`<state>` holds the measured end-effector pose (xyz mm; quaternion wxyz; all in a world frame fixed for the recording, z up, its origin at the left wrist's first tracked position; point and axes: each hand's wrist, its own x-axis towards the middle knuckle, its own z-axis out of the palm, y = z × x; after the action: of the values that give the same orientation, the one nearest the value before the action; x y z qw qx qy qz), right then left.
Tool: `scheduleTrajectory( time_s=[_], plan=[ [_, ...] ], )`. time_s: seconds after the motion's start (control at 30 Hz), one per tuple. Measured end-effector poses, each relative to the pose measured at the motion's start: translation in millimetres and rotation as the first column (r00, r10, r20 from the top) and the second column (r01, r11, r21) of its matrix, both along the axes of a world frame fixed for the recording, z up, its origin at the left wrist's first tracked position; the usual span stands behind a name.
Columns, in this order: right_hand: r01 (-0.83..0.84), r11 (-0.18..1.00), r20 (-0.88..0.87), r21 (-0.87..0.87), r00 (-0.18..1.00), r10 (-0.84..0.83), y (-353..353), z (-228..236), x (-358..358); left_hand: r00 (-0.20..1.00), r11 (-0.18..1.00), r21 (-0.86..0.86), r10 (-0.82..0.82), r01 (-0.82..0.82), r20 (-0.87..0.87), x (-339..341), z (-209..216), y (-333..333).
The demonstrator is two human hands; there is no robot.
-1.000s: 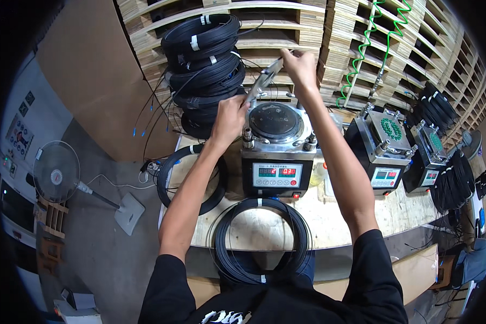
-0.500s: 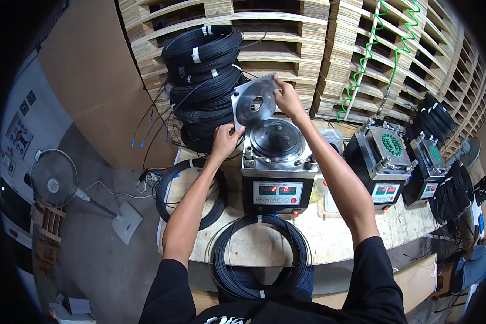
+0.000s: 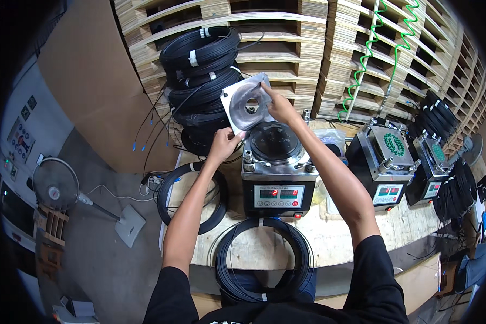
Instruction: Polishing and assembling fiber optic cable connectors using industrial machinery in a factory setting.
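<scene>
gripping a square metal plate [image 3: 240, 101] at upper centre of the frame, now face-on rather than nearly edge-on a second ago. pinching its lower corner with the nearly closed left hand [image 3: 222, 146]; clasping its right edge with bent, closed-in fingers of the right hand [image 3: 280, 106], lowered since. holding it just up-left of a dark disc [image 3: 275, 142].

On my head feed, I see the left hand [image 3: 223, 146] pinching the metal plate [image 3: 236, 102] at its seven o'clock, the right hand [image 3: 281, 107] at its one. From the black disc [image 3: 275, 142], the coil stack [image 3: 204, 89] sits at ten, a loose coil [image 3: 303, 259] at six, a similar machine [image 3: 380, 167] at three.
</scene>
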<state>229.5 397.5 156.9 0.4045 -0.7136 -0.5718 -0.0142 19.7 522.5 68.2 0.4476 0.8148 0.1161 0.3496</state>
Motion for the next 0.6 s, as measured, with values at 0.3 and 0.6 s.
scheduleTrajectory(
  time_s=[0.3,0.6],
  plan=[
    [0.159,0.987,-0.014,0.020,0.987,-0.159,-54.6,6.8,78.6,0.995,0.998,0.057,0.046,-0.041,-0.092,5.1,0.1,-14.1],
    [0.830,0.557,-0.316,0.041,0.539,-0.781,-227.7,28.7,328.1,0.998,0.998,0.021,0.052,-0.051,-0.037,9.7,-6.1,-20.7]
  ],
)
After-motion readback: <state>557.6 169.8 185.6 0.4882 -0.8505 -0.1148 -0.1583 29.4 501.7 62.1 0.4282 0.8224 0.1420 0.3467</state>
